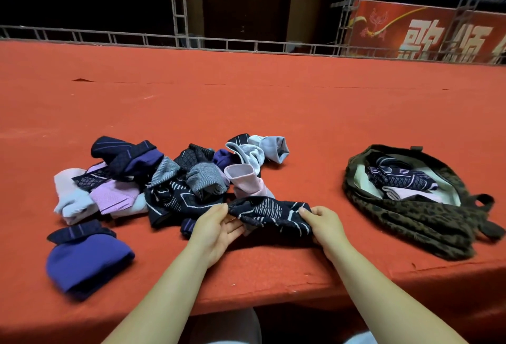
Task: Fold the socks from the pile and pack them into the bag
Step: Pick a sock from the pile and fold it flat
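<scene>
A pile of socks (164, 179) in navy, purple, pink, grey and pale blue lies on the red table. Just in front of it, a dark navy sock with white line patterns (269, 213) is stretched sideways between my hands. My left hand (216, 230) pinches its left end with thumb and fingers. My right hand (324, 223) grips its right end. A leopard-print bag (410, 220) lies open at the right, with folded navy and pink socks (399, 179) inside. A purple sock with a navy cuff (87, 258) lies apart at the near left.
The red felt table (246, 102) runs far back to a metal rail (191, 42). Its front edge is close to me, under my forearms. A red banner (424, 34) and dark shelving stand behind.
</scene>
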The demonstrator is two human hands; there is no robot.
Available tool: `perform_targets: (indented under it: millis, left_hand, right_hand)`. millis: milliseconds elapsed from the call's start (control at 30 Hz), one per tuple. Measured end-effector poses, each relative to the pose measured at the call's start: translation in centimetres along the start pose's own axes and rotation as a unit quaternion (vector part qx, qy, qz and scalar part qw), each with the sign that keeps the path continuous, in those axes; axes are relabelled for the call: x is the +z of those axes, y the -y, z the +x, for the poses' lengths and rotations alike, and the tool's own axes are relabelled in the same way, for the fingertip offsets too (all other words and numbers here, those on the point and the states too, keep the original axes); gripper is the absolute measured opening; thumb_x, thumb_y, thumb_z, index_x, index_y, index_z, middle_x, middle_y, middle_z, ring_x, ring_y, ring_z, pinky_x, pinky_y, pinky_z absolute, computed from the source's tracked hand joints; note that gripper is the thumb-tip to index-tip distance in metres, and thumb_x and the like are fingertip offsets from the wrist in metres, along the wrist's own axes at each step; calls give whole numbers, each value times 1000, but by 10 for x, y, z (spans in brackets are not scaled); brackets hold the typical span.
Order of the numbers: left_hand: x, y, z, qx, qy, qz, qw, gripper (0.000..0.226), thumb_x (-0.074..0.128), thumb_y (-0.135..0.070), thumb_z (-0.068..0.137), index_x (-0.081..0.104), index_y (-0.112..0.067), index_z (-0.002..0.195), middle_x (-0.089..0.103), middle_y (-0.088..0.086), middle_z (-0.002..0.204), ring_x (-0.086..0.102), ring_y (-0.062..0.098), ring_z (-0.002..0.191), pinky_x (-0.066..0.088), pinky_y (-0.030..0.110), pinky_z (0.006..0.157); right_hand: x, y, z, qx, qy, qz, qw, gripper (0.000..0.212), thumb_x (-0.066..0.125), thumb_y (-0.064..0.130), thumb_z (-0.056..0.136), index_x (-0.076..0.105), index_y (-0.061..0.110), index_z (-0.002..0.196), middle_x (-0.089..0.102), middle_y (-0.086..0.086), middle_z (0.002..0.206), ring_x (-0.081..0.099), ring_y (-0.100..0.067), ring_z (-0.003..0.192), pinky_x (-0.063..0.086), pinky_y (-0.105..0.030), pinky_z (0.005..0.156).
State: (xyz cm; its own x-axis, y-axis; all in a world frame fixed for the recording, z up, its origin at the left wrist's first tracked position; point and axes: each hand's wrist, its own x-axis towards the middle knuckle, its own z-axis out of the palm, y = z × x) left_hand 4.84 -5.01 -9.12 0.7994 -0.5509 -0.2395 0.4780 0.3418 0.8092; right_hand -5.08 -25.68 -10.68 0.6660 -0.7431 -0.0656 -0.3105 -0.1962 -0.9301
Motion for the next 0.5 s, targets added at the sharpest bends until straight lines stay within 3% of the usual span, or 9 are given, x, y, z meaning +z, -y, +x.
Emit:
perform_targets:
  millis: [67,133,200,267,333,367,433,500]
  left_hand:
    - [5,5,-1,13,-1,59,998,18,35,-15,101,49,-14,90,63,12,92,63,25,82,50,34,70]
    - [8,13,-2,24,2,106,994,16,36,-17,102,47,-12,91,63,14,93,63,25,80,51,33,67]
    - [10,18,-2,26,11,116,993,15,36,-17,102,47,-10,93,63,18,95,64,26,81,52,35,69]
    - [14,18,-5,22,4,80,997,16,37,-16,102,48,-9,92,64,16,92,65,26,79,53,36,68]
    - [16,15,-6,13,-15,29,999,20,37,-14,101,52,-10,88,64,11,85,65,24,73,53,36,65]
    - [17,14,-7,9,-24,14,1000,22,37,-13,101,53,-11,87,64,10,82,65,23,71,53,35,63]
    - [17,10,-8,7,-35,7,999,23,36,-12,101,53,-11,85,64,8,76,63,21,66,54,33,57]
    - [17,4,-8,19,-50,0,999,25,35,-12,102,51,-12,82,64,5,67,61,19,60,53,31,52]
  right_hand:
    - [1,2,-5,-48,-21,-57,997,22,68,30,84,55,13,83,56,1,71,51,-19,70,38,-32,63]
    - [5,4,-16,-127,-43,-111,985,40,65,46,79,57,16,104,58,1,96,53,-17,93,42,-33,84]
    - [9,7,-28,-244,-32,-209,947,64,53,64,70,58,22,118,52,2,123,43,-18,119,32,-37,104]
    - [15,4,-35,-334,12,-308,891,71,48,73,64,61,29,118,46,0,137,33,-23,134,21,-44,111]
    - [17,0,-34,-373,31,-349,859,59,49,70,65,68,30,104,56,2,131,40,-29,131,21,-52,109]
    - [16,-1,-33,-383,22,-343,857,49,50,66,68,70,30,93,63,5,118,48,-29,123,25,-54,106]
    - [11,4,-32,-361,14,-292,886,35,51,58,74,68,27,74,64,13,85,58,-18,100,29,-49,102]
    - [6,13,-32,-287,55,-199,935,22,58,43,82,60,28,67,57,15,69,53,-3,78,33,-34,93]
